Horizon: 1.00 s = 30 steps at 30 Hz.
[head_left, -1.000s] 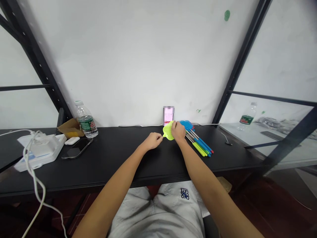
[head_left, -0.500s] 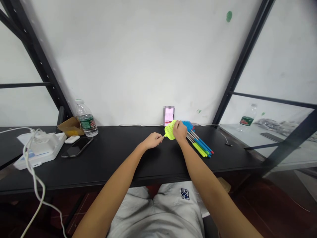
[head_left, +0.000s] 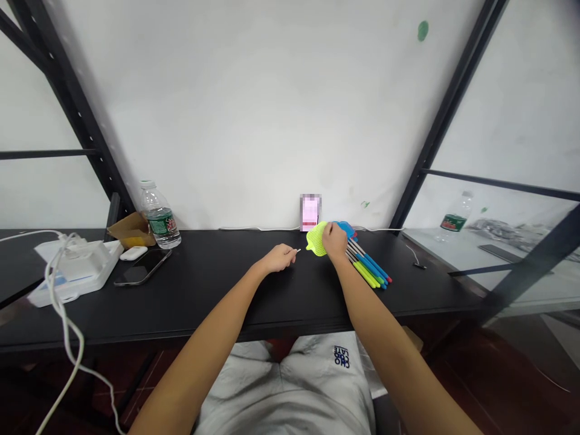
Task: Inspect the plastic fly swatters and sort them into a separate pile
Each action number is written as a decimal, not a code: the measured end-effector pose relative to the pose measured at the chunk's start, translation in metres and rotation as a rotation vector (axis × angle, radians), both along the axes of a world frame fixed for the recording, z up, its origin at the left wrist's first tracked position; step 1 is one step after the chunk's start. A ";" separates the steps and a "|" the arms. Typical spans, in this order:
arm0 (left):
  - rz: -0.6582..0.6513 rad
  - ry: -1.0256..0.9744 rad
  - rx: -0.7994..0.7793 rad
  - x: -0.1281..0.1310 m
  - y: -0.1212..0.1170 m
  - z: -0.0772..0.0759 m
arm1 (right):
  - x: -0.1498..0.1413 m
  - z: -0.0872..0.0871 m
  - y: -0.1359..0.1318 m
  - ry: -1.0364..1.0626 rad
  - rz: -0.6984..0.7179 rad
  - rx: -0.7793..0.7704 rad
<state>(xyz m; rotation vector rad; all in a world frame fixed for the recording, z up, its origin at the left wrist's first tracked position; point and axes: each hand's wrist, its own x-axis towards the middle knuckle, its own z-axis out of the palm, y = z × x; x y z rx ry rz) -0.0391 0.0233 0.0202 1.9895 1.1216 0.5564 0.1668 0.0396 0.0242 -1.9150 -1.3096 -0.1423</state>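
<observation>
The black surface (head_left: 217, 296) is spanning the middle of the frame beneath a pale wall (head_left: 272, 121). At right of centre, a bunch of blue and yellow-green handles (head_left: 374, 264) is lying slanted on it, with blue swatter heads (head_left: 345, 228) showing at its upper end. A bottle (head_left: 163, 229) is standing upright at the left, beside a small cardboard box (head_left: 131, 232), while a dark phone (head_left: 142, 267) is lying flat just below. A lit phone (head_left: 310, 211) is leaning near the wall at centre. Between that phone and the bunch, the right hand (head_left: 335, 240) is gripping the right side of a yellow-green mesh swatter head (head_left: 316, 240), its fingers closed on the edge. The left hand (head_left: 278, 258) is holding its fingers pinched around a thin pale rod (head_left: 298, 251), only whose tip is showing near the centre of the frame. The change is in the spacing: the head is now sitting farther right, and a dark gap is opening between its short neck and the rod, where half a second ago they were meeting. Head and rod are therefore being held apart, one in each hand.
</observation>
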 end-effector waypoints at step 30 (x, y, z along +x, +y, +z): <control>0.633 -0.424 0.497 -0.028 0.021 0.019 | -0.059 -0.021 -0.003 -0.292 0.493 -0.082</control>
